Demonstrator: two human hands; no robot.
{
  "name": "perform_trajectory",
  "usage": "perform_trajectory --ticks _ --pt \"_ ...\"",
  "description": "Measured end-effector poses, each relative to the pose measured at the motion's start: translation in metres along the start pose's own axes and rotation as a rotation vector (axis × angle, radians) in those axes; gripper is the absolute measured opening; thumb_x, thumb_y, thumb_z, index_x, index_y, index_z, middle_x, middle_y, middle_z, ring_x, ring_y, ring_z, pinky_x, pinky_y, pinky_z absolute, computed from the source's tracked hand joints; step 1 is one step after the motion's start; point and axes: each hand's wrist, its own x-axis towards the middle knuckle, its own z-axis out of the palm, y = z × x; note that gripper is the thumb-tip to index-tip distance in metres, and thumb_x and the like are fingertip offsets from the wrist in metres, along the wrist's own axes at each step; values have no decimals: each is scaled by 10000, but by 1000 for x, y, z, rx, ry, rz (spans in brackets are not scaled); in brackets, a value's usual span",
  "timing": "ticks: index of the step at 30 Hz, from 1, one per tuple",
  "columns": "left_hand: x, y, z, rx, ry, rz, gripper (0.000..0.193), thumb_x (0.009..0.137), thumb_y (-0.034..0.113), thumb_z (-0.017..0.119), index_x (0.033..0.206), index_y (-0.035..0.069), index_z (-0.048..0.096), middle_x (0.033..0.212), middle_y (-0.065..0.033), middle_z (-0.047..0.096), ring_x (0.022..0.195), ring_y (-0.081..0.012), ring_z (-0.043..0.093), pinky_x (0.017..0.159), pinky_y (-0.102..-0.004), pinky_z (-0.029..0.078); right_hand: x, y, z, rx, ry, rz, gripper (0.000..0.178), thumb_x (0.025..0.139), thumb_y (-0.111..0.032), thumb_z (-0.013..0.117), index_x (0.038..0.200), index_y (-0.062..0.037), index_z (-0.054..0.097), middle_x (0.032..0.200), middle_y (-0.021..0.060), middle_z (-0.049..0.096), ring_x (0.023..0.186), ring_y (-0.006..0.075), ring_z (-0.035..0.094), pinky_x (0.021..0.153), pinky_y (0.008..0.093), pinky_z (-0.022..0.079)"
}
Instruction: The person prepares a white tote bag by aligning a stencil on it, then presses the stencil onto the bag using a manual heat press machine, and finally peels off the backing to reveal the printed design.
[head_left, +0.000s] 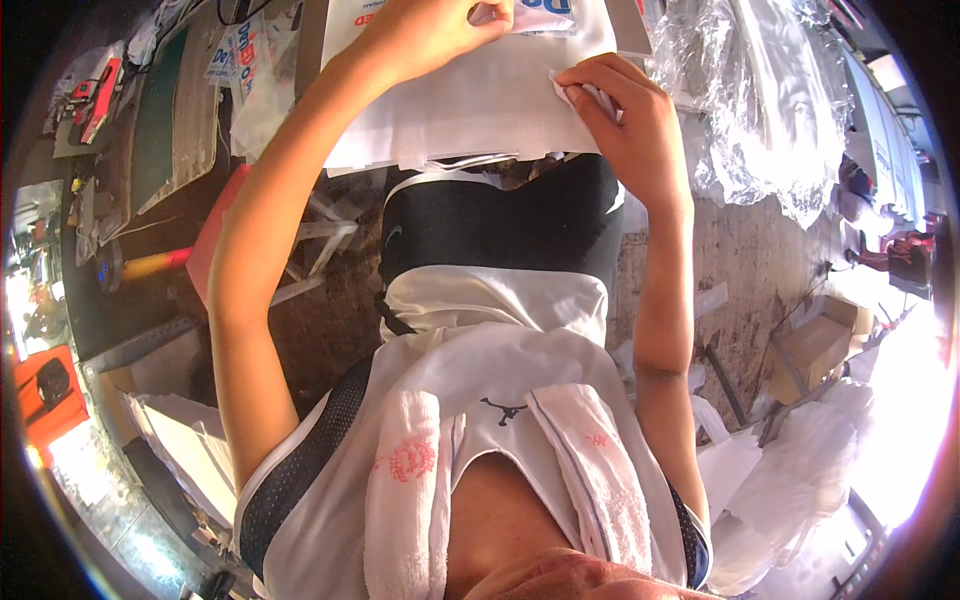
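A white plastic sheet [470,115] with a smooth surface lies before me at the top of the head view. On its upper part rests a printed plastic bag [545,18] with blue lettering, cut off by the picture's edge. My left hand [435,35] is closed over the sheet, thumb and finger curled into a pinch at the bag's left side. Lower and to the right, my right hand [630,115] pinches a folded white edge of the sheet between thumb and fingers. The sheet's near edge hangs just above my lap.
Crumpled clear plastic wrap [755,100] covers the right side. Far left are a red tool [100,100] and another printed bag [238,55]. A yellow-and-red handle [155,264] shows beside my left forearm. An open cardboard box [815,345] stands on the right.
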Motion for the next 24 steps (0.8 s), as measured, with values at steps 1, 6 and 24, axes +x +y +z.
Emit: perform_trajectory --ticks 1,6,24 --pt "0 -2 0 -3 4 9 119 863 83 725 914 -23 713 942 -178 727 918 -355 703 826 -408 537 0 0 0 2 2 5 111 934 -110 718 1019 -56 765 992 87 725 890 282 702 801 371 550" --pt "-1 -4 1 -68 6 -8 127 860 76 734 923 -34 716 951 -176 738 922 -348 706 831 -404 539 0 -2 1 -13 21 -2 114 938 -120 719 1018 -55 766 993 87 728 891 279 706 803 366 554" --pt "-102 6 -32 134 114 -89 125 931 77 737 1020 -5 707 1045 -102 722 996 -272 703 909 -364 536 -38 -35 45 -328 -5 -352 337 768 -57 711 1102 -97 725 918 13 588 863 202 608 783 354 499"
